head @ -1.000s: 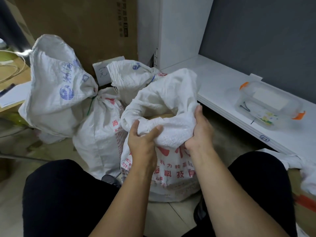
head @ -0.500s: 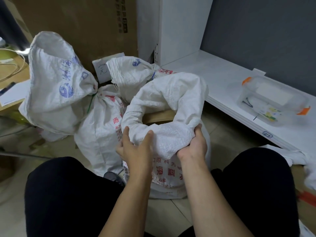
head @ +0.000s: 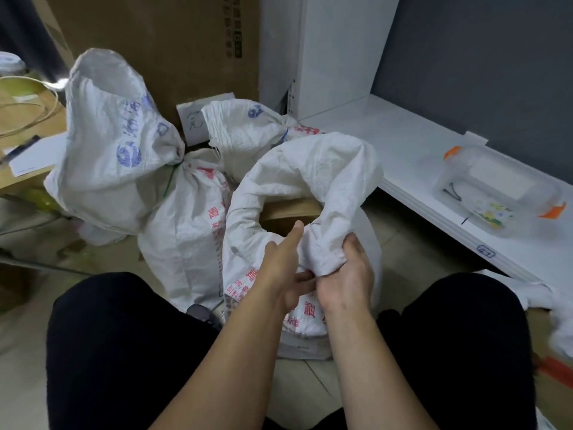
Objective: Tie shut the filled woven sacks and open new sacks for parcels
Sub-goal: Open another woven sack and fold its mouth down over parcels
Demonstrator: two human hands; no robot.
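Sack mouth (head: 310, 169) gapes at 12 o'clock; your right grip (head: 350, 268) clamps its rim, left grip (head: 279, 271) unclear: gather evenly.

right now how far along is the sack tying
Done: the left sack and back sack look tied. In hand: left hand and right hand grip the bunched rim of the front sack, mouth open over a cardboard parcel. Left: close it, tie it, open new sacks.

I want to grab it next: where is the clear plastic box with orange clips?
In the head view, the clear plastic box sits at the right on the low white shelf, right of the open sack.
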